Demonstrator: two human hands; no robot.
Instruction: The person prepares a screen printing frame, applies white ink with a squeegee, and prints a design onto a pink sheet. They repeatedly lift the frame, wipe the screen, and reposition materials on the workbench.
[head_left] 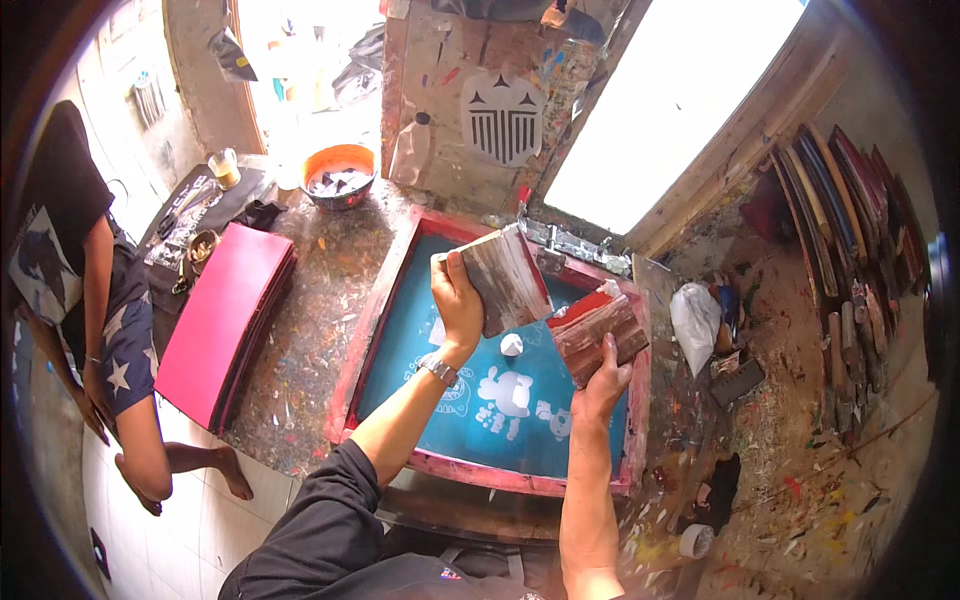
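Hands (458,308) (601,384) hold squeegees (495,282) (600,340) above a red-edged screen (400,345), forearms (398,420) well apart.

Left grip (459,308): clasped, thumb (455,267) up, higher of the two;
Left forearm (398,418): slanting up rightward;
Right grip (600,386): clasped, thumb up;
Right forearm (588,500): nearly vertical

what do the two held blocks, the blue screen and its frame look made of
Left block and right block: probably wood, rough, stained, from the brown streaks. Screen: perhaps coated mesh, smooth blue, with pale stencilled shapes. Frame: maybe wood, unclear under scuffed pinkish paint.
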